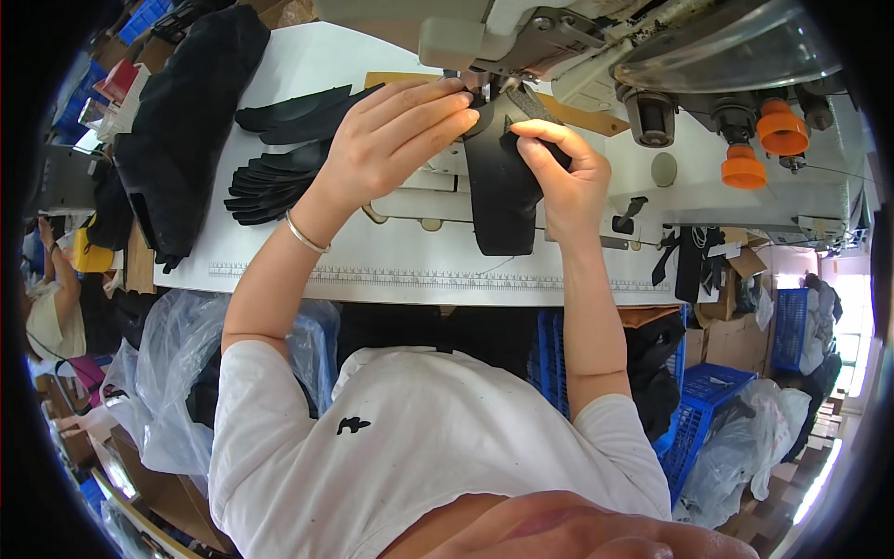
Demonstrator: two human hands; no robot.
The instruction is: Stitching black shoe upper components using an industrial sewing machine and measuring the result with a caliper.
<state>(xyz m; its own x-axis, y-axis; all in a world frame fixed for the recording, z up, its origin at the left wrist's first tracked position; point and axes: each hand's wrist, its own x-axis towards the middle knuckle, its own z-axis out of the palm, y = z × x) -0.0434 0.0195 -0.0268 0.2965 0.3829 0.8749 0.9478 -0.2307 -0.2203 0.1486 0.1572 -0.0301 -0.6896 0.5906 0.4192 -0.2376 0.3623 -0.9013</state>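
A black fabric piece (503, 207) lies under the needle area of a sewing machine (535, 42), its loose end hanging toward me over the machine bed. My left hand (396, 135) has its fingers stretched out together, the tips resting at the piece's upper left edge beside the presser foot. On the other side, my right hand (566, 168) pinches a raised fold at the right edge of the same piece between thumb and fingers. Left of my left hand, several cut black pieces (275, 182) lie fanned in a stack, with more dark pieces (293, 110) just beyond them.
A large black fabric bundle (186, 130) lies along the table's left side. A ruler strip (410, 277) runs along the front edge. Orange-capped thread holders (743, 168) stand at right. Blue crates (703, 401) and plastic bags (177, 373) sit below. Another person's arm (63, 270) shows far left.
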